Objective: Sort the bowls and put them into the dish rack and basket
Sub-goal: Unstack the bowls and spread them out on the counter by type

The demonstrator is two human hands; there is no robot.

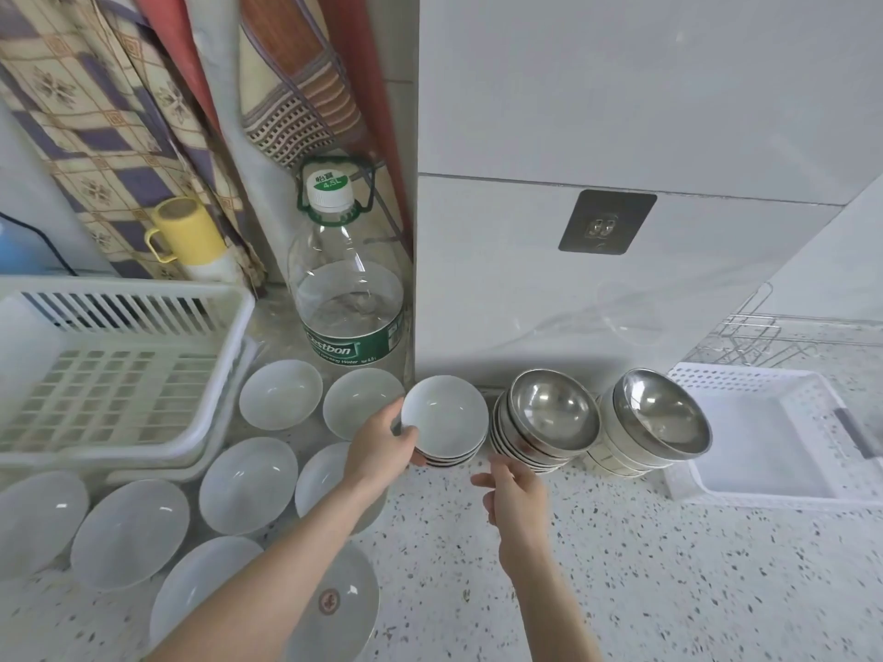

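Note:
My left hand [382, 446] grips the rim of a small stack of white bowls [446, 418] at the wall's foot. My right hand [513, 494] hovers just right of it, fingers relaxed, holding nothing, below a tilted stack of steel-lined bowls [549, 413]. A second such stack [662, 418] leans further right. Several single white bowls [248, 484] lie spread on the counter at left, one with a red emblem [334, 604]. A white plastic dish rack [110, 365] stands at far left, with nothing in it. A white perforated basket [774, 441] sits at right.
A large water bottle [346, 289] stands behind the white bowls beside the wall corner. A yellow mug [184, 231] and hanging cloths are behind the rack. A wire rack [783, 336] stands behind the basket. Speckled counter [669, 566] stretches in front.

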